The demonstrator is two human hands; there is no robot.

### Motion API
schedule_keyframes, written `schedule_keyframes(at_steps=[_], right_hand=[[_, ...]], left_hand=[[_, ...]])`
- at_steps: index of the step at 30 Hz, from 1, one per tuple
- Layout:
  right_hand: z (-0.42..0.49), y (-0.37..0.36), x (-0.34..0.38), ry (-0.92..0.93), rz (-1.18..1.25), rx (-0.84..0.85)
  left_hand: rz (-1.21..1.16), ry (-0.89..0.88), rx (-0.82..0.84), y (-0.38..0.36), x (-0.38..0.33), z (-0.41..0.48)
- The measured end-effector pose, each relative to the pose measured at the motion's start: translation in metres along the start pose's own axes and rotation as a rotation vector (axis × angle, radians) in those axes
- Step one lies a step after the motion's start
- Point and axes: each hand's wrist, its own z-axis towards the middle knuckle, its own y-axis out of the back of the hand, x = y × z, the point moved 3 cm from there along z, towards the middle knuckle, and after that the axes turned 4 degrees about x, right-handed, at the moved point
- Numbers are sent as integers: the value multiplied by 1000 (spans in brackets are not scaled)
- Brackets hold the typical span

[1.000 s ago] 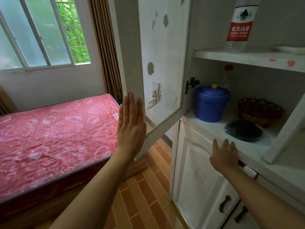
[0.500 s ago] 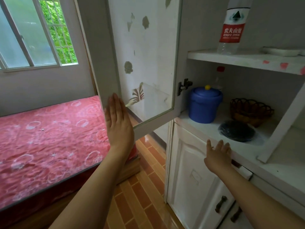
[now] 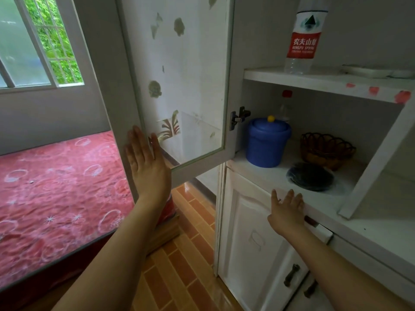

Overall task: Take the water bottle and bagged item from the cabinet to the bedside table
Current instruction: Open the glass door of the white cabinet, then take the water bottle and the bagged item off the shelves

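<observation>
A clear water bottle [image 3: 303, 39] with a red and white label stands on the upper cabinet shelf [image 3: 314, 80]; its top is cut off by the frame. A dark round item in a clear bag [image 3: 311, 176] lies on the lower shelf. My left hand [image 3: 147, 162] is flat with fingers spread against the outer edge of the open cabinet door [image 3: 179, 86]. My right hand [image 3: 286, 208] is open with fingers spread at the front edge of the lower shelf, just below the bagged item, holding nothing.
A blue lidded bucket [image 3: 267, 142] and a brown wicker basket [image 3: 325, 150] sit on the lower shelf, a smaller red-capped bottle [image 3: 286, 104] behind the bucket. A white dish [image 3: 368, 71] rests on the upper shelf. A red-covered bed [image 3: 56, 187] lies to the left over tiled floor [image 3: 186, 254].
The cabinet door has swung further open to the left with my left hand on it. My right hand stays at the lower shelf's front edge.
</observation>
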Motion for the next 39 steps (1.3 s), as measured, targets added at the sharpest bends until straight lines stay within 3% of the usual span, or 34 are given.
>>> schedule_keyframes(at_steps=[9, 18, 25, 29, 39], right_hand=[[-4, 1, -8, 39, 32, -27], [-14, 12, -40, 62, 251, -64], [-27, 2, -70, 8, 324, -76], [-27, 1, -80, 52, 375, -102], [-19, 30, -92, 115, 389, -218]], left_hand=[[-98, -5, 89, -4, -14, -1], [-336, -338, 294, -32, -67, -18], [-459, -613, 554, -77, -143, -34], [-476, -655, 639, -96, -179, -40], [-554, -618, 520, -111, -195, -15]])
